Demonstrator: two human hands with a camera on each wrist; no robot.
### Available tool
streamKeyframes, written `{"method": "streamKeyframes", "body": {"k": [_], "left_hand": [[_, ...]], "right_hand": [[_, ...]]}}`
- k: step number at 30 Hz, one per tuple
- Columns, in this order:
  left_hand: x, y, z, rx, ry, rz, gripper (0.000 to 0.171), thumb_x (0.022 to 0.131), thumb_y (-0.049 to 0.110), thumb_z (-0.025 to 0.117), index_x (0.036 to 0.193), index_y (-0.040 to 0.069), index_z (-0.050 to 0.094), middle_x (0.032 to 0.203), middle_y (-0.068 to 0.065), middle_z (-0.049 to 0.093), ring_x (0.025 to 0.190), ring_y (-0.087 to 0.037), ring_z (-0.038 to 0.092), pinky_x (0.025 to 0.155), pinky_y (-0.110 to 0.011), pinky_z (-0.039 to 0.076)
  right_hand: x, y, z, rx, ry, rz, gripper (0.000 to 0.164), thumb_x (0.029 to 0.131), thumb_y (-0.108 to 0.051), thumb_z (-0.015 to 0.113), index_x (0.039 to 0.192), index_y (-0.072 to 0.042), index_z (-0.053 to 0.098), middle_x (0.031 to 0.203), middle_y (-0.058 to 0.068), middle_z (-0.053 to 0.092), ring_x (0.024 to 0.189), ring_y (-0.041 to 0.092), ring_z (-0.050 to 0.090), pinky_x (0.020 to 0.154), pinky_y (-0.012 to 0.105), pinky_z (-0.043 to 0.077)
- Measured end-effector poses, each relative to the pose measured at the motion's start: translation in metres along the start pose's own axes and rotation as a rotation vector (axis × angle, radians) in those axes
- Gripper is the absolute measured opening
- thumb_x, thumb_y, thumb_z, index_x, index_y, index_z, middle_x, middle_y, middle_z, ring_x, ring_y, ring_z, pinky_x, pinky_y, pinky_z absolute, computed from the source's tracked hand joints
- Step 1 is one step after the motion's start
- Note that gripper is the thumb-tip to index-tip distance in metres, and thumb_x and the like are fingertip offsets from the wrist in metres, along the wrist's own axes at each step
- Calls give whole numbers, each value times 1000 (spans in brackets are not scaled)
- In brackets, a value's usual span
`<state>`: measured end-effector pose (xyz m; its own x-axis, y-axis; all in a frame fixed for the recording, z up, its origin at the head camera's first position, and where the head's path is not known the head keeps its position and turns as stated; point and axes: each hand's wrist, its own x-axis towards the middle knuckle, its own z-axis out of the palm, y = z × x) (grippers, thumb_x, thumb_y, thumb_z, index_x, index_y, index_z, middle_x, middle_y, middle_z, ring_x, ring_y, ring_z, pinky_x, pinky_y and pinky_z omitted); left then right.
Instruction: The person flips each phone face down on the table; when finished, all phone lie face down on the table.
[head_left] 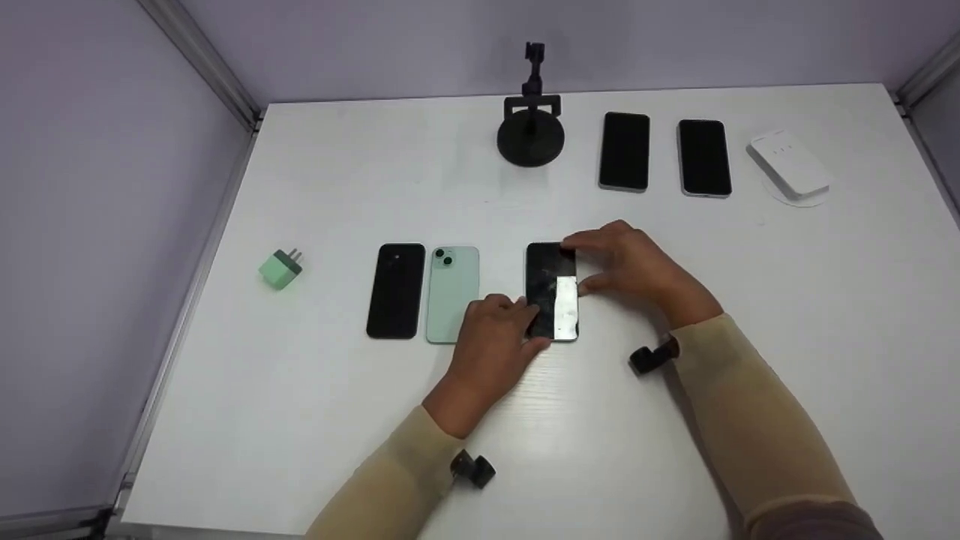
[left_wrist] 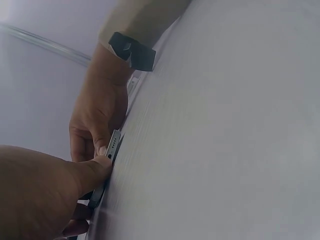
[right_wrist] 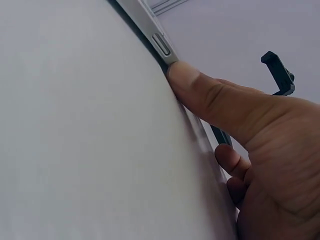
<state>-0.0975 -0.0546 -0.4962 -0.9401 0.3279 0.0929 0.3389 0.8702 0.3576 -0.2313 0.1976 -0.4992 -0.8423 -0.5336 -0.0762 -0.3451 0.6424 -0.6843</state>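
A dark-screened smartphone [head_left: 541, 281] lies face up at the middle of the table, a bright reflection on its lower right. My left hand [head_left: 491, 349] holds its lower left corner, thumb at the bottom edge and fingers along the left side. At the upper right, my right hand [head_left: 637, 266] grips it with the index finger at the top edge and the thumb on the right side. In the right wrist view that thumb [right_wrist: 185, 77] presses the phone's silver side [right_wrist: 142, 20] below a long button. The left wrist view shows the bottom edge with its speaker holes [left_wrist: 114, 144].
Left of the hands lie a mint-green phone [head_left: 454, 289], partly covered by my left hand, and a black phone [head_left: 396, 292]. A green charger plug [head_left: 280, 269] sits farther left. Behind are a black stand [head_left: 530, 142], two phones [head_left: 625, 152] [head_left: 704, 157] and a white box-like device [head_left: 790, 161].
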Motion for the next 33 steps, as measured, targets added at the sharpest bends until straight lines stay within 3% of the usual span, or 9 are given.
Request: {"method": "streamKeyframes", "body": {"k": [5, 13, 17, 24, 33], "left_hand": [[1, 0, 0, -5, -16, 7, 55, 100, 47, 78, 140, 10, 74, 140, -15, 75, 125, -27, 66, 108, -44, 48], [-2, -2, -2, -59, -5, 3, 54, 100, 45, 79, 141, 11, 74, 140, -12, 75, 125, -26, 66, 108, -45, 47], [-6, -5, 0, -73, -8, 4, 52, 102, 43, 77, 142, 11, 74, 141, -11, 75, 126, -26, 65, 108, -45, 47], [-10, -3, -2, -87, 20, 11, 47, 103, 41, 77, 140, 12, 76, 133, -6, 79, 118, -25, 67, 105, -45, 49], [-7, 13, -5, -56, 131, 39, 46, 103, 47, 76, 135, 15, 79, 114, -4, 85, 107, -25, 75, 96, -44, 54]], "right_hand": [[-1, 1, 0, 43, 36, 65, 70, 81, -21, 98, 146, -29, 72, 139, 12, 68, 129, 30, 60, 116, 52, 47], [0, 4, -1, 156, 81, -38, 69, 82, -21, 97, 145, -31, 73, 146, -1, 72, 114, 24, 60, 96, 38, 47], [1, 2, 2, 207, 70, -45, 69, 82, -21, 97, 145, -29, 73, 148, -1, 71, 121, 25, 61, 101, 39, 47], [2, -3, 7, 259, 35, -56, 67, 86, -20, 95, 149, -25, 70, 152, 2, 67, 132, 30, 61, 115, 51, 46], [3, -12, 2, 256, 57, -82, 69, 86, -19, 95, 150, -21, 69, 147, 1, 70, 128, 31, 60, 110, 47, 45]]}}
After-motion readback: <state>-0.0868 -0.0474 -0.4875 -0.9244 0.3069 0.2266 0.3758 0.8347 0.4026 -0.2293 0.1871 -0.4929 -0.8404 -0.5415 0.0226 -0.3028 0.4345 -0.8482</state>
